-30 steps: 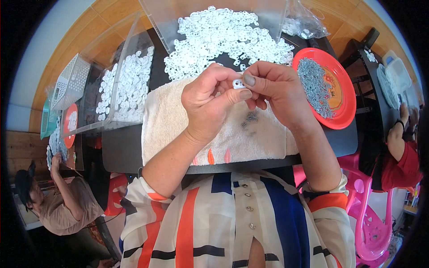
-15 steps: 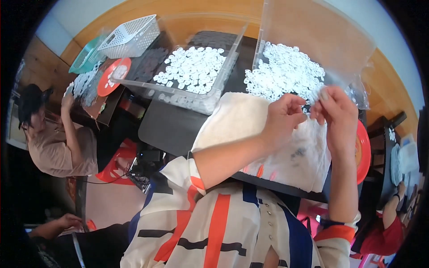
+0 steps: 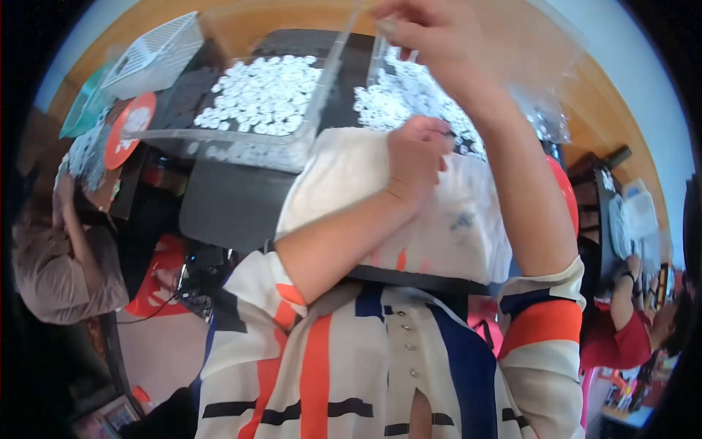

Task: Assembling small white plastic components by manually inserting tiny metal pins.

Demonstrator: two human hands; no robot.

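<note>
My left hand (image 3: pixel 420 154) is over a white cloth (image 3: pixel 329 175), its fingers curled in; whatever they hold is hidden. Raised at the top, my right hand (image 3: pixel 439 36) reaches across the near-side walls of two clear plastic bins, its fingertips drawn together; I cannot make out anything in them. Many small white ring-like pieces (image 3: pixel 267 95) lie in the left clear bin (image 3: pixel 292 150). More white pieces (image 3: pixel 384 102) are heaped beyond the cloth, in front of the right clear bin's tall wall (image 3: pixel 526 51), partly behind my right forearm.
A white perforated basket (image 3: pixel 164 55), a teal basket (image 3: pixel 84 106) and an orange-red plate (image 3: pixel 131 128) stand at the far left, near a seated person (image 3: pixel 66 271). A red round thing (image 3: pixel 563 190) shows beside the cloth's right edge. Another person (image 3: pixel 621 329) sits at right.
My right hand has moved up and left, away from my left hand, toward the left bin. The view has shifted, so the bins and cloth appear further left and higher.
</note>
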